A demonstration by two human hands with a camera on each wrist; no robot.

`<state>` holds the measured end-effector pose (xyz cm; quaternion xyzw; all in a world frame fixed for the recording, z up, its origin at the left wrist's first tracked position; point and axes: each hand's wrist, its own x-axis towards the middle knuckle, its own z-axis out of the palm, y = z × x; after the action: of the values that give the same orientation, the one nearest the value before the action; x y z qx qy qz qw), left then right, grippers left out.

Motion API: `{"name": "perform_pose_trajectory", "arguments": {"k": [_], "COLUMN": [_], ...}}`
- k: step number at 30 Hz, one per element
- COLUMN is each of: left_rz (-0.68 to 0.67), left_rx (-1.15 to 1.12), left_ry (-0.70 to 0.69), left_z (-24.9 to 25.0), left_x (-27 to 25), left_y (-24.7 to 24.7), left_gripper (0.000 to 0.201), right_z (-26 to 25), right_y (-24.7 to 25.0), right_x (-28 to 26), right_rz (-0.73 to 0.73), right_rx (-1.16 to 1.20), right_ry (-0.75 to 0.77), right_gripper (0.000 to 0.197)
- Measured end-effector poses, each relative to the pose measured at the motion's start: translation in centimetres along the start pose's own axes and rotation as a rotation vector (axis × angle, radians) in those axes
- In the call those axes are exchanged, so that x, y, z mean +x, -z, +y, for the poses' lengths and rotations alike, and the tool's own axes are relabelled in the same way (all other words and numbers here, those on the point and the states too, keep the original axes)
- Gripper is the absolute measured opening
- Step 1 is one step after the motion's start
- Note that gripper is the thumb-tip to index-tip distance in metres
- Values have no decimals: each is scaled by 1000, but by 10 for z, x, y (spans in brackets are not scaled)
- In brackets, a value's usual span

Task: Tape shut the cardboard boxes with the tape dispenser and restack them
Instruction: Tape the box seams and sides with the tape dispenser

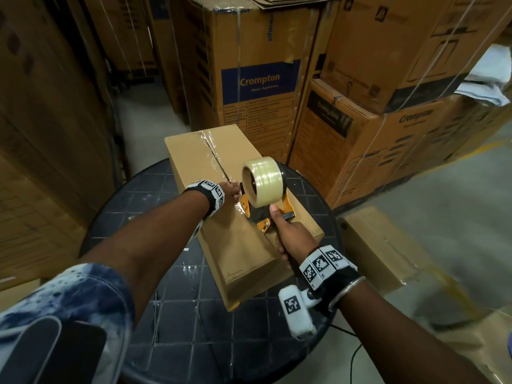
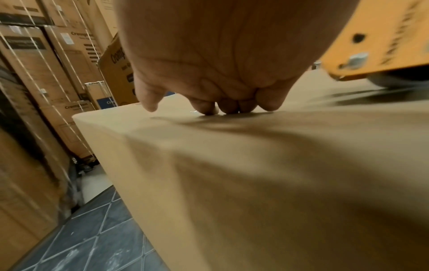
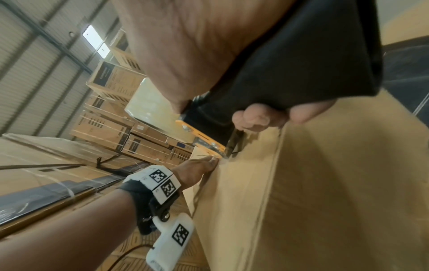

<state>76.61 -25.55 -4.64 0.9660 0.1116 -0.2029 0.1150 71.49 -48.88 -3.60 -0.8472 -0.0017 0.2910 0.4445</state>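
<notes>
Plain cardboard box [image 1: 238, 217] on a round dark table [image 1: 155, 273], right hand [image 1: 293, 239] wrapped around the tape dispenser [image 1: 263, 189] handle, left hand [image 1: 231, 189] fingertips [image 2: 209, 109] pressing the box top, fingers bent, holding nothing

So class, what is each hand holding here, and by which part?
The right hand grips the tape dispenser by its black handle. The left hand holds nothing; its fingertips press the cardboard box top.
</notes>
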Motion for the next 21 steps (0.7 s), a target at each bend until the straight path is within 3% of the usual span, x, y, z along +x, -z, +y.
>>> {"name": "perform_pose_trajectory", "arguments": {"k": [14,21], "left_rz": [-48,-124], "left_rx": [154,243], "left_ry": [53,65], "left_z": [21,24], "left_x": [0,-12], "left_y": [10,-8], "left_gripper": [37,42], "right_z": [21,20], "right_y": [13,13], "right_x": [-19,-19], "right_rz": [-18,-40], "right_rx": [-40,6], "right_ry": [27,61], "right_gripper": [76,72]}}
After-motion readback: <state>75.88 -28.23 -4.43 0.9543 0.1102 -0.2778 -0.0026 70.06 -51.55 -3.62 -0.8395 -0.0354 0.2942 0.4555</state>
